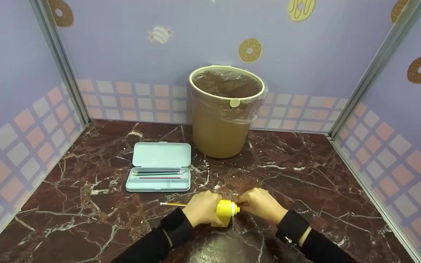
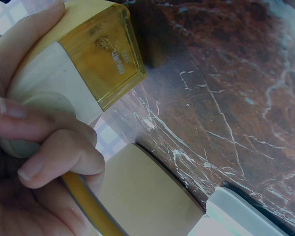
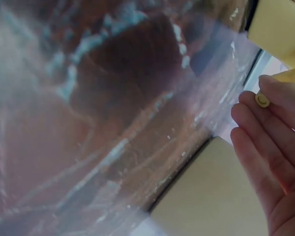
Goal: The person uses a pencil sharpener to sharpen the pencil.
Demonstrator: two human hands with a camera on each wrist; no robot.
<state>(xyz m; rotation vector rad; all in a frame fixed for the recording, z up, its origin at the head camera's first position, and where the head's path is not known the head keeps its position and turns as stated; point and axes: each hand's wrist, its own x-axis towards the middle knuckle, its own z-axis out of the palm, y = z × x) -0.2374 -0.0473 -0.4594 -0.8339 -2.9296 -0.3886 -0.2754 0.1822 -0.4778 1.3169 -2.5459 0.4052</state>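
My left hand (image 1: 203, 207) grips a yellow crank pencil sharpener (image 1: 225, 209) low over the marble-patterned table. Its see-through amber drawer (image 2: 108, 59) shows some dark bits inside. A yellow pencil (image 1: 173, 204) sticks out leftward from under the left hand, eraser end outward; its other end is hidden by the fingers. At the sharpener's right side, my right hand (image 1: 262, 205) pinches the small knob (image 3: 262, 100) of the crank between thumb and forefinger, while its other fingers extend loosely in the right wrist view.
A light-blue pencil case (image 1: 162, 153) lies unfolded to the left, with several pencils (image 1: 159, 174) in its tray. Behind it to the right stands a tan bin (image 1: 219, 128) with a clear plastic liner. Patterned panels (image 1: 133, 98) enclose the table at the back and sides.
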